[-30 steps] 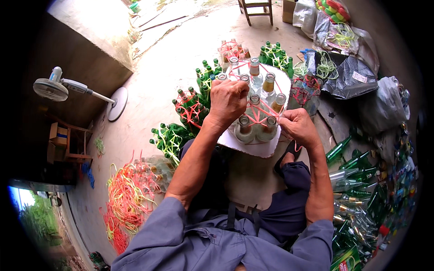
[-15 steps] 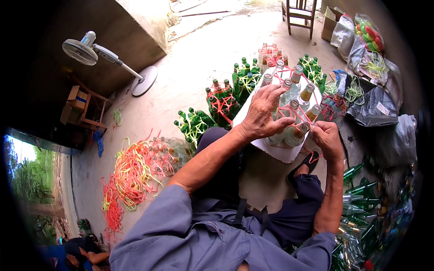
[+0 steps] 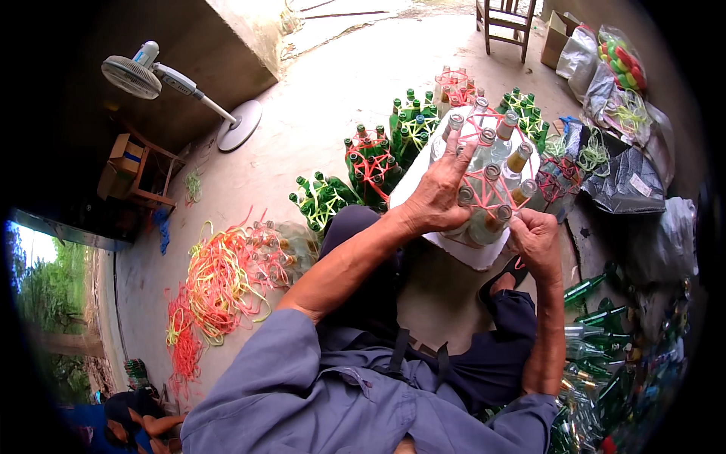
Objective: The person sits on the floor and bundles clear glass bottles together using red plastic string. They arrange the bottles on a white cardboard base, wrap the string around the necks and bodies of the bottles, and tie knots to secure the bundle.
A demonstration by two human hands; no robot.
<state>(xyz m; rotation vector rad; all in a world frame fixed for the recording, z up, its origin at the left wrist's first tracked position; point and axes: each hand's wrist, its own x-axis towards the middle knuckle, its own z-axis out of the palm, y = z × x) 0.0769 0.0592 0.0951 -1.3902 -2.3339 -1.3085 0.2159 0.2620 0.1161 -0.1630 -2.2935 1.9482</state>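
Note:
A bundle of clear glass bottles (image 3: 495,219), several with gold neck labels, is laced with red strap (image 3: 488,185) and stands on a white board (image 3: 412,181). My left hand (image 3: 435,197) grips the bundle's left side, index finger extended up along a bottle neck and thumb low against the front bottles. At the bundle's front right, my right hand (image 3: 537,238) is closed in a pinch on the red strap, whose loose end dangles below it.
Laced green bottle bundles (image 3: 325,200) ring the board. Tangled red and yellow straps (image 3: 215,280) lie at left, loose bottles (image 3: 597,329) at right. A fan (image 3: 238,125), chairs (image 3: 505,23), sacks (image 3: 665,234) and cartons (image 3: 121,159) stand around. Another person (image 3: 132,420) is at lower left.
My view has swung, shifting the scene rightward in frame. My left fist loosened and spread half a second ago; now its fingers reach up the bottle necks. My right hand still pinches the strap.

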